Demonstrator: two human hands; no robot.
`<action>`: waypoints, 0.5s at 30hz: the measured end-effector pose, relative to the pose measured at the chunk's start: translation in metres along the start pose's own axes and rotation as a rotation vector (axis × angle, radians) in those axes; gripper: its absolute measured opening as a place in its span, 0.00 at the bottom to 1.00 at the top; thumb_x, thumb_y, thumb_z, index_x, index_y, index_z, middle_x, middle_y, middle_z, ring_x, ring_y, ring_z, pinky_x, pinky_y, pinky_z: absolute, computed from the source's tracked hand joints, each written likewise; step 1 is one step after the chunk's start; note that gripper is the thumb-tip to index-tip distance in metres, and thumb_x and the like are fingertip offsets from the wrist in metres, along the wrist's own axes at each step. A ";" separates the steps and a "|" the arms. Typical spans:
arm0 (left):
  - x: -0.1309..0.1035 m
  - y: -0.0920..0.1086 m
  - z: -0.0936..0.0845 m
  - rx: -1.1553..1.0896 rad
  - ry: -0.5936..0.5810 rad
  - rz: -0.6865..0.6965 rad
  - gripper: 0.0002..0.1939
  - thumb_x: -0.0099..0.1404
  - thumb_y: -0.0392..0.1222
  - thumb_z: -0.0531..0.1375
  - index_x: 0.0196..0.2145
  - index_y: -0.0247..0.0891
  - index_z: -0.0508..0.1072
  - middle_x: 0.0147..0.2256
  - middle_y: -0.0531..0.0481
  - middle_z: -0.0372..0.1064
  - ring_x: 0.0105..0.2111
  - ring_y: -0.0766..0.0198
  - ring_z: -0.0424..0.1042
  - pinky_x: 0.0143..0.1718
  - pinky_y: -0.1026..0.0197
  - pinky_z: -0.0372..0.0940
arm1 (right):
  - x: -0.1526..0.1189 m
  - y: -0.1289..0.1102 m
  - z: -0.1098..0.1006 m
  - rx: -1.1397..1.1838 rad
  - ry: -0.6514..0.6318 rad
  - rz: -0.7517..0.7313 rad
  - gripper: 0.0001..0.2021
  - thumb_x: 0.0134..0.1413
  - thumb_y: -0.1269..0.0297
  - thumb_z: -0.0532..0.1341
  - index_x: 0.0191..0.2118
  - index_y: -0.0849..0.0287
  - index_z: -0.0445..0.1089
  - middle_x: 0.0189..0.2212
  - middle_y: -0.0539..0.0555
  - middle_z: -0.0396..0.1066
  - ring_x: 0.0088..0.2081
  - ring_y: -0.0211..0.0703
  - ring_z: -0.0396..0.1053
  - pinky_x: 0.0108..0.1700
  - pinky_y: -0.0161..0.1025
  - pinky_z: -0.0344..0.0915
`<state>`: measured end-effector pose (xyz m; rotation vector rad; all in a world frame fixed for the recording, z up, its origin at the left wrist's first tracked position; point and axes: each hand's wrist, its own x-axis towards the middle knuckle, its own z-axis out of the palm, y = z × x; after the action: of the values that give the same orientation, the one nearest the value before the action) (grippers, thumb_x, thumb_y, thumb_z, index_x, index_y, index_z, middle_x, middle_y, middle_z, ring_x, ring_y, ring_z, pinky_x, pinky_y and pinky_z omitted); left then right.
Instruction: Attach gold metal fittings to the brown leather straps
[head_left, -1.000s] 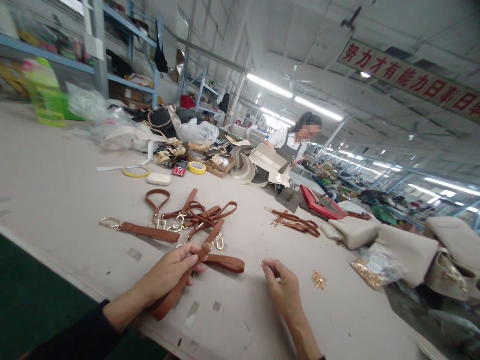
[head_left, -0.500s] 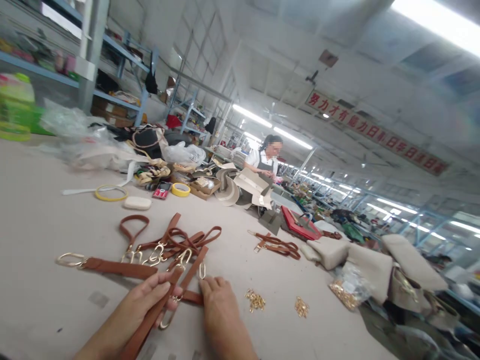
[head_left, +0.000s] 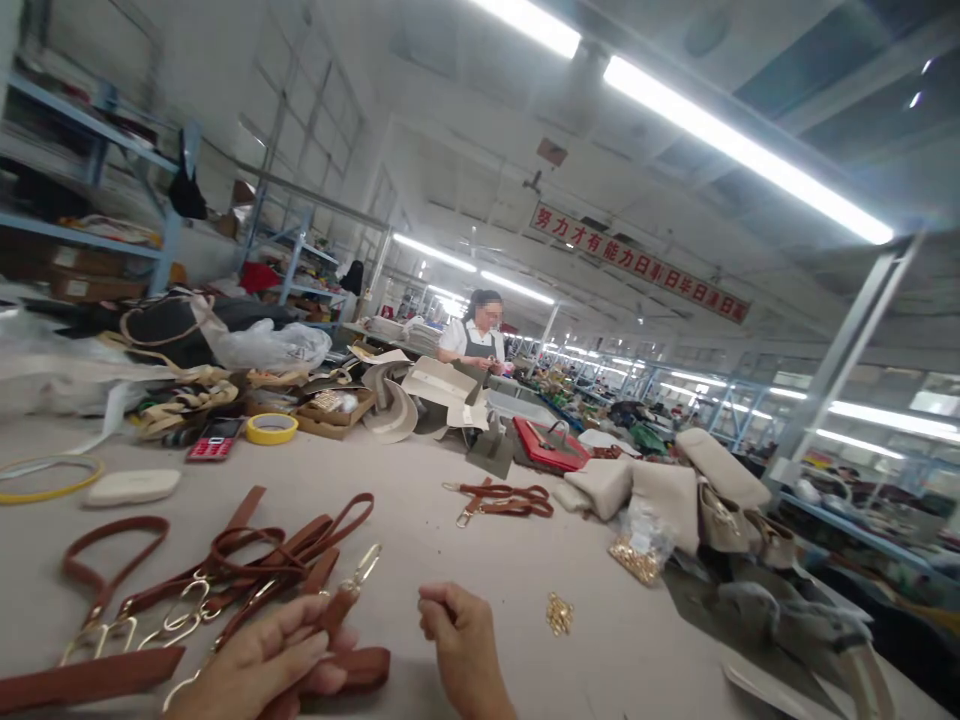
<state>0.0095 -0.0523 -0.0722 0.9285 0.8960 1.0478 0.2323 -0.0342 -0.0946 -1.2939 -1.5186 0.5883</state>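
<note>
My left hand (head_left: 262, 660) is closed around a brown leather strap (head_left: 343, 608), just below its end. A gold clasp (head_left: 365, 567) sticks up from that end, above my fingers. My right hand (head_left: 466, 640) is over the table to the right, its fingers curled inward. Whatever lies in or under those fingers is hidden. A small pile of gold metal fittings (head_left: 559, 613) lies to the right of it. Beyond my left hand, several brown straps (head_left: 285, 545) with gold rings lie in a tangle.
Farther off lie another brown strap bundle (head_left: 510, 498), a red bag (head_left: 551, 445) and beige bags (head_left: 664, 495) with a plastic bag of gold fittings (head_left: 637, 550). Yellow tape (head_left: 271, 429) and a red phone (head_left: 216, 440) are at left. A co-worker (head_left: 472, 340) stands behind cut pieces.
The view has swung to the right. My right hand has left the straps for the spot of the nearer gold pile, which no longer shows. My left hand still holds the strap.
</note>
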 end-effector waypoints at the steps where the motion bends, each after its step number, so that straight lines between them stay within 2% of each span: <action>1: 0.005 0.007 0.014 0.006 -0.043 -0.011 0.32 0.41 0.52 0.73 0.42 0.36 0.71 0.37 0.40 0.77 0.29 0.55 0.76 0.16 0.68 0.61 | 0.001 0.003 -0.008 0.077 0.002 0.046 0.09 0.52 0.65 0.60 0.32 0.59 0.77 0.18 0.49 0.70 0.23 0.38 0.67 0.26 0.33 0.61; 4: 0.026 0.015 0.059 0.023 -0.112 -0.016 0.26 0.47 0.50 0.70 0.41 0.34 0.72 0.40 0.40 0.75 0.28 0.59 0.75 0.18 0.69 0.60 | 0.002 0.014 -0.029 0.195 0.050 0.122 0.11 0.49 0.59 0.63 0.33 0.61 0.78 0.17 0.49 0.70 0.21 0.37 0.65 0.25 0.33 0.61; 8: 0.060 0.000 0.108 0.069 -0.207 0.032 0.20 0.51 0.45 0.65 0.40 0.33 0.72 0.39 0.40 0.75 0.35 0.60 0.74 0.22 0.69 0.60 | 0.006 0.030 -0.053 0.318 0.098 0.172 0.15 0.45 0.53 0.67 0.34 0.61 0.77 0.20 0.51 0.72 0.24 0.38 0.67 0.29 0.35 0.65; 11: 0.078 -0.017 0.125 0.069 -0.254 0.012 0.19 0.52 0.45 0.65 0.41 0.33 0.72 0.41 0.41 0.75 0.37 0.59 0.74 0.24 0.69 0.60 | 0.009 0.038 -0.065 0.482 0.134 0.219 0.15 0.44 0.54 0.69 0.33 0.61 0.75 0.22 0.51 0.74 0.25 0.38 0.70 0.32 0.36 0.67; 15: 0.088 -0.030 0.124 0.087 -0.210 -0.031 0.19 0.54 0.43 0.64 0.43 0.34 0.72 0.43 0.42 0.74 0.39 0.59 0.74 0.25 0.69 0.59 | 0.009 0.042 -0.072 0.631 0.171 0.307 0.15 0.41 0.57 0.72 0.32 0.60 0.72 0.24 0.50 0.75 0.26 0.38 0.71 0.33 0.36 0.69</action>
<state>0.1548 0.0018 -0.0708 1.0733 0.7832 0.8723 0.3159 -0.0303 -0.1004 -1.0436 -0.8862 1.0286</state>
